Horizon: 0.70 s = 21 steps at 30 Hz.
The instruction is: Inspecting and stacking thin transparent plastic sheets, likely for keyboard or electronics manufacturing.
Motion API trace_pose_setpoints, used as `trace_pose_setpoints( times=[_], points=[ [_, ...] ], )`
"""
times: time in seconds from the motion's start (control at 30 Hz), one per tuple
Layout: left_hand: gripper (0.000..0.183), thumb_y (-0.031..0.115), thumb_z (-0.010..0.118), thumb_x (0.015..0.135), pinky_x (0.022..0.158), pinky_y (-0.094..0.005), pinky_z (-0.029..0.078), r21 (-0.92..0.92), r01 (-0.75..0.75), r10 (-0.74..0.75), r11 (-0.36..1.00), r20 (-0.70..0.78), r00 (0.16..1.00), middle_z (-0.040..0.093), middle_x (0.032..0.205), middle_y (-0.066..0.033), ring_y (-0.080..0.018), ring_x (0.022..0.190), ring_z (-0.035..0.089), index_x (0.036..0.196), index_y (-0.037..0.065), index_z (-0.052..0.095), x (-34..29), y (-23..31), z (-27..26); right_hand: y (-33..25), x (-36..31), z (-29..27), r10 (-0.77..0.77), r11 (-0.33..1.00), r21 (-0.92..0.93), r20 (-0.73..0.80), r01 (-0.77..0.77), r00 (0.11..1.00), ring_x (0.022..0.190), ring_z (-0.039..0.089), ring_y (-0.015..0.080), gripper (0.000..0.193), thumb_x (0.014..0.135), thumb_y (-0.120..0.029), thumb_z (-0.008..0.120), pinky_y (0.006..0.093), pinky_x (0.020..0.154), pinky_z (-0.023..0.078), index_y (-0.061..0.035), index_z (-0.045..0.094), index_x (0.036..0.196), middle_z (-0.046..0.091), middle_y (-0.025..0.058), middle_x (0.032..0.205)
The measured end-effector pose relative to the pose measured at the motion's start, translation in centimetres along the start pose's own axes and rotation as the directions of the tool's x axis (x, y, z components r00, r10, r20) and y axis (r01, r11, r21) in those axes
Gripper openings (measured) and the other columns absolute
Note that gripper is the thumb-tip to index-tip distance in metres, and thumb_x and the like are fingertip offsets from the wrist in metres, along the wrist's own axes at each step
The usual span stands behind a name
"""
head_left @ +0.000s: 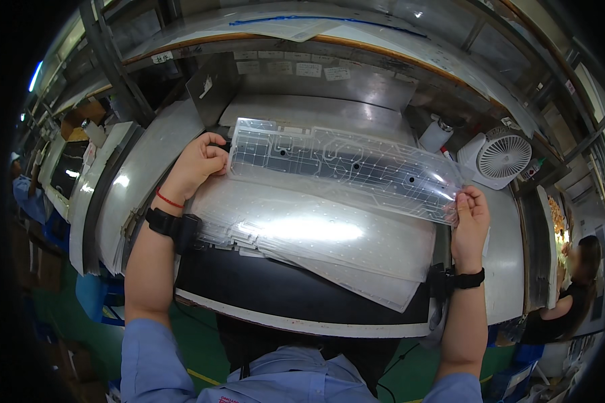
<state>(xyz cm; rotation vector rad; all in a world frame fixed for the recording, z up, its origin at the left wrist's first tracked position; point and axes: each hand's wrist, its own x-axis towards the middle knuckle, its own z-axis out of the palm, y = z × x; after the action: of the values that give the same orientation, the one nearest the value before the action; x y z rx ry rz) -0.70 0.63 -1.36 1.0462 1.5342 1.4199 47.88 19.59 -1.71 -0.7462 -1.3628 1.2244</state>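
Between my two hands a clear keyboard membrane sheet (343, 158) is held up, printed with fine circuit lines and dark dots. My left hand (200, 163) pinches its left end, fingers closed. At the right end my right hand (471, 207) grips the corner between thumb and fingers, and the film bows there with a bright glare. Below the raised sheet lies a fanned stack of similar translucent sheets (316, 232), their left edges notched and uneven. The stack rests on a black work mat (249, 282).
A small white fan (504, 158) and a white bottle (435, 134) stand at the back right. A metal partition (212, 87) rises at the back left. Overhead runs a shelf (356, 33) with a blue strip on it. Another person (571, 289) sits at the far right.
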Motion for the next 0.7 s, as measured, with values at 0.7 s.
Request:
trace_pose_setpoints(
  times=[0.7],
  points=[
    [0.03, 0.006, 0.06, 0.096, 0.07, -0.0183, 0.05, -0.038, 0.116, -0.117, 0.993, -0.039, 0.992, 0.068, 0.09, -0.0031, -0.0057, 0.073, 0.06, 0.124, 0.001, 0.05, 0.15, 0.51, 0.17, 0.19, 0.03, -0.16, -0.006, 1.0, 0.004, -0.009, 0.006, 1.0, 0.076, 0.059, 0.0075, 0.013, 0.1, -0.003, 0.052, 0.0221, 0.069, 0.052, -0.0019, 0.053, 0.113, 0.062, 0.0026, 0.092]
  ],
)
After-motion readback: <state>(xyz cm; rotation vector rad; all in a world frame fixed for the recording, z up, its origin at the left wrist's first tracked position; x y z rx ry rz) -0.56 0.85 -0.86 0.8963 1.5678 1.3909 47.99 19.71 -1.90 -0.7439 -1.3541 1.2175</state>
